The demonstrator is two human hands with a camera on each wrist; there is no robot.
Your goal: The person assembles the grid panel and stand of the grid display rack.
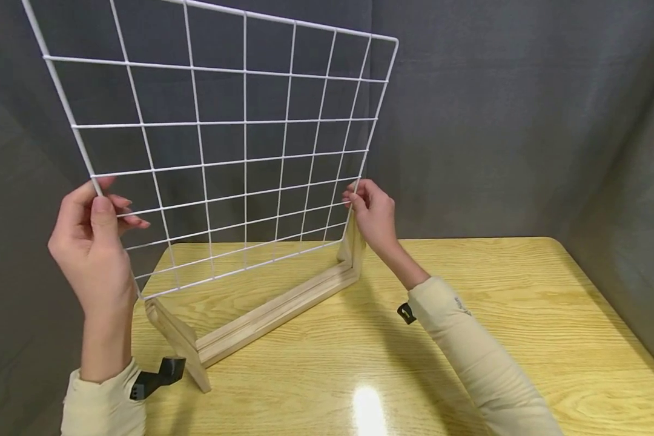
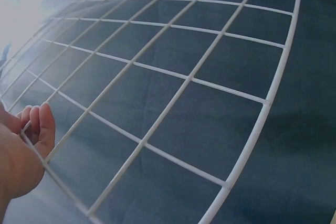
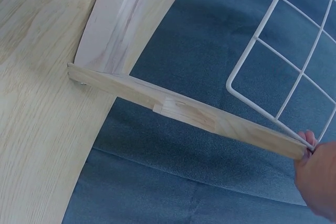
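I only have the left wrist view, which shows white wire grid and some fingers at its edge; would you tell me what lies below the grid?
Observer: A wooden base with a long slotted rail stands on the yellow table, right under the grid panel.
Operator: Thank you. Is the grid seated in that rail?
Observer: Not in the head view: its bottom edge hangs just above the rail.
Operator: And where is the other hand?
Observer: The right hand pinches the grid's right edge near its lower corner, by the base's upright end piece, while the left hand holds the left edge.
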